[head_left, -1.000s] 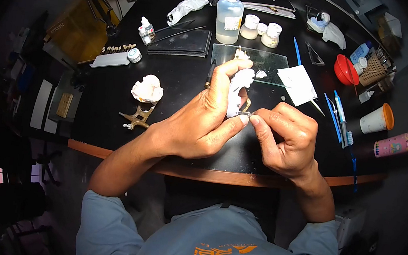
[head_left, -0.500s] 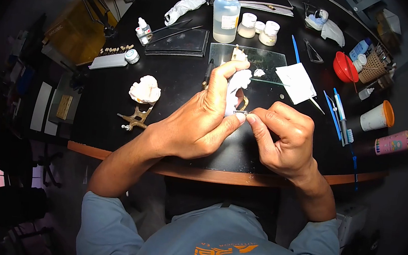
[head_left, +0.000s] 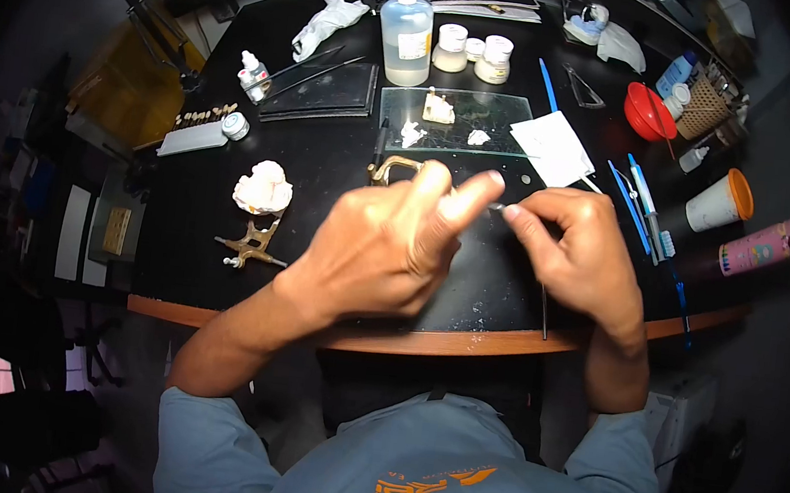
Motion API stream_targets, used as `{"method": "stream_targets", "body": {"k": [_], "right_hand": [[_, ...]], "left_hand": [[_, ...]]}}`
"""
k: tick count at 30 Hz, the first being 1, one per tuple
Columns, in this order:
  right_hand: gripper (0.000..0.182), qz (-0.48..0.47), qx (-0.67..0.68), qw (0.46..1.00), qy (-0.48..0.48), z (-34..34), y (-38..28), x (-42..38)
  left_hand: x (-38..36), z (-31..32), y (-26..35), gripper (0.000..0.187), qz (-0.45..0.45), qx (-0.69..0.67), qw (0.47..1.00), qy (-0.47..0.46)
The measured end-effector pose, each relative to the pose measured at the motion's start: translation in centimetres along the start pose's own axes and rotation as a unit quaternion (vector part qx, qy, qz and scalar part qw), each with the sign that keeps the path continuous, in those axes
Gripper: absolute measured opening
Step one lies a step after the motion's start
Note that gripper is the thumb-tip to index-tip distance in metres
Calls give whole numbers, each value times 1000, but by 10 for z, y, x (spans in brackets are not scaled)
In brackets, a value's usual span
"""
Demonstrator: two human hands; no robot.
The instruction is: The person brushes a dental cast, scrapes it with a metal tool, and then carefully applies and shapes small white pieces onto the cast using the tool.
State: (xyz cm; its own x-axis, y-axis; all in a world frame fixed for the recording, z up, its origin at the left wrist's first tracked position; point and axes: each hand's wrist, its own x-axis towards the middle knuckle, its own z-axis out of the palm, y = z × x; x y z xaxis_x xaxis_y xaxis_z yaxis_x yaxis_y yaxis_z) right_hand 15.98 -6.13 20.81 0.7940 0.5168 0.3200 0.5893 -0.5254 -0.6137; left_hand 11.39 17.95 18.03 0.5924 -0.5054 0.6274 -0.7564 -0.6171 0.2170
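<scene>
My left hand (head_left: 386,241), back towards me, is closed round a brass dental articulator (head_left: 400,164); part of its frame sticks out past the knuckles and the rest is hidden. My right hand (head_left: 582,252) pinches a small dark metal piece (head_left: 497,207) between thumb and forefinger, close to the left fingertips. Below the right palm shows a thin dark rod (head_left: 544,312), reaching down to the wooden table edge. Beyond the hands, a small dental model piece (head_left: 438,109) stands on a glass plate (head_left: 515,110) with white lumps (head_left: 479,138).
Left lies a plaster model (head_left: 263,187) on a brass articulator (head_left: 251,243). A clear bottle (head_left: 405,41) and lidded jars (head_left: 494,62) stand at the back. To the right are white paper (head_left: 552,149), a toothbrush (head_left: 650,206), a red bowl (head_left: 650,113) and an orange-rimmed cup (head_left: 719,201).
My left hand has turned over, bringing its back up and the white model out of sight. My right hand has drawn slightly away to the right. The view has shifted a little.
</scene>
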Motion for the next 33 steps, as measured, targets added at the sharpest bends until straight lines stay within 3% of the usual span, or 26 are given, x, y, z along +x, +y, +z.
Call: {"method": "stream_targets", "body": {"k": [3, 6, 9, 13, 18, 22, 24, 27, 30, 33], "right_hand": [[15, 34, -67, 996, 47, -22, 18, -12], [10, 107, -129, 982, 86, -36, 32, -33], [7, 74, -179, 974, 121, -34, 54, -57], [8, 74, -177, 971, 140, -20, 67, -76], [11, 72, -142, 973, 169, -18, 71, -86], [13, 84, -132, 967, 203, -32, 72, -92], [14, 82, -173, 950, 246, -47, 80, -97], [22, 205, -274, 886, 313, -71, 109, -120], [25, 316, -314, 855, 265, -82, 129, -147], [18, 305, -314, 856, 274, -83, 137, -155]], "left_hand": [[-2, 4, 18, 77, 19, -11, 997, -68], [-1, 5, 22, 79, -17, -110, 992, -65], [-1, -4, 20, 74, -74, -143, 983, -85], [1, 2, 17, 69, -28, -121, 992, -21], [1, -1, 7, 77, -5, -71, 994, -83], [4, -2, 8, 67, 47, -25, 997, -60], [4, -2, 8, 71, 36, -72, 995, -65], [4, -4, 14, 75, -18, -176, 984, -33], [3, 3, 18, 71, -81, -284, 954, 40], [2, 7, 20, 69, -137, -351, 924, 68]]}}
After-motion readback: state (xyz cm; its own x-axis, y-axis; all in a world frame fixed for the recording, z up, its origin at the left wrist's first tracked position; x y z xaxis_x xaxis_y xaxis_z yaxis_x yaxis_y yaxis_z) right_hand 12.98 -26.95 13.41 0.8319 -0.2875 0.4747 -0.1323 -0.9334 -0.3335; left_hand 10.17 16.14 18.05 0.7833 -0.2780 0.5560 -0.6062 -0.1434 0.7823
